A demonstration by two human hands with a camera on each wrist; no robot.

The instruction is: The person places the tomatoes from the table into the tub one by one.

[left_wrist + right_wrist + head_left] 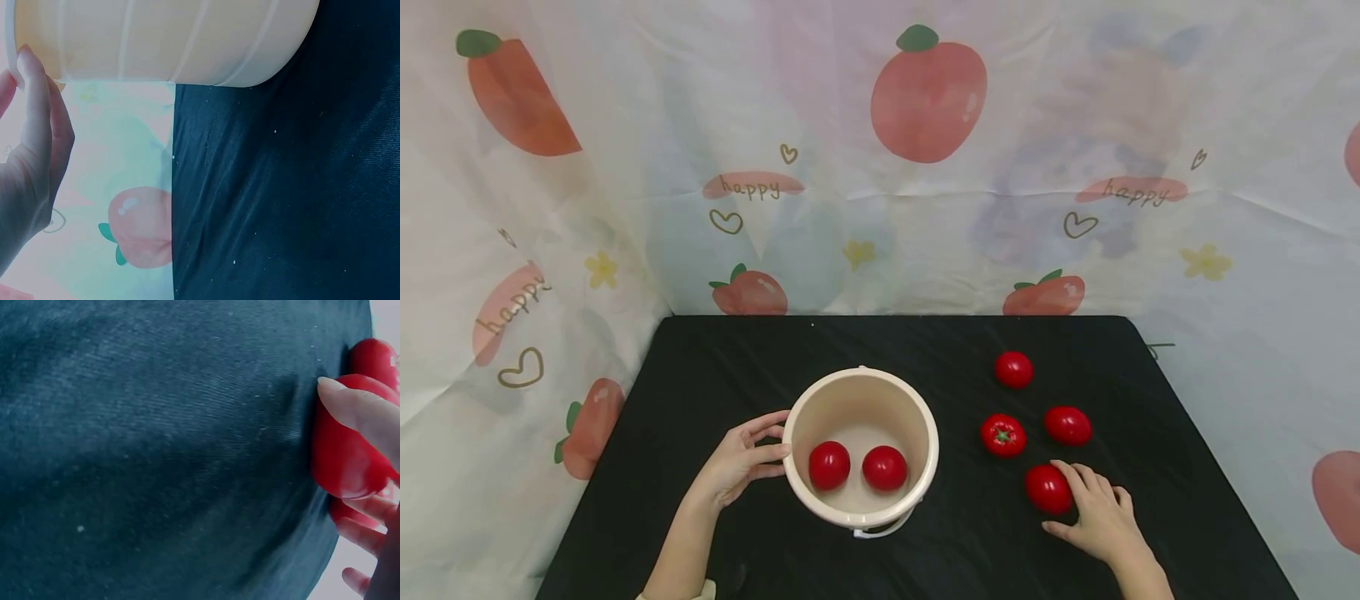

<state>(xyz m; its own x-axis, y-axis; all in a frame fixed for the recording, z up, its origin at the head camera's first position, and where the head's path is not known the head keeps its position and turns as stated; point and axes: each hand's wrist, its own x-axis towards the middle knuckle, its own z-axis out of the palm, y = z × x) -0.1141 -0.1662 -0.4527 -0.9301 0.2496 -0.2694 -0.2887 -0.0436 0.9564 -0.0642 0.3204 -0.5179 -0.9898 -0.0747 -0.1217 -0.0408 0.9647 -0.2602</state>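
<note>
With the right hand (pixel 1101 512) curled round the front tomato (pixel 1045 489), well to the right of the bucket (pixel 857 396), set thumb and fingers on opposing sides at mid-height before raising it; cannot judge firmness of grip from these views. Lift straight up to avoid nudging the other three tomatoes (pixel 1002 436), also to the right of the bucket. With the left hand (pixel 736 462) extended loosely against the bucket's left side at the rim, press only enough to prevent sliding or tipping and to leave the pair (pixel 884 468) inside the bucket undisturbed.
</note>
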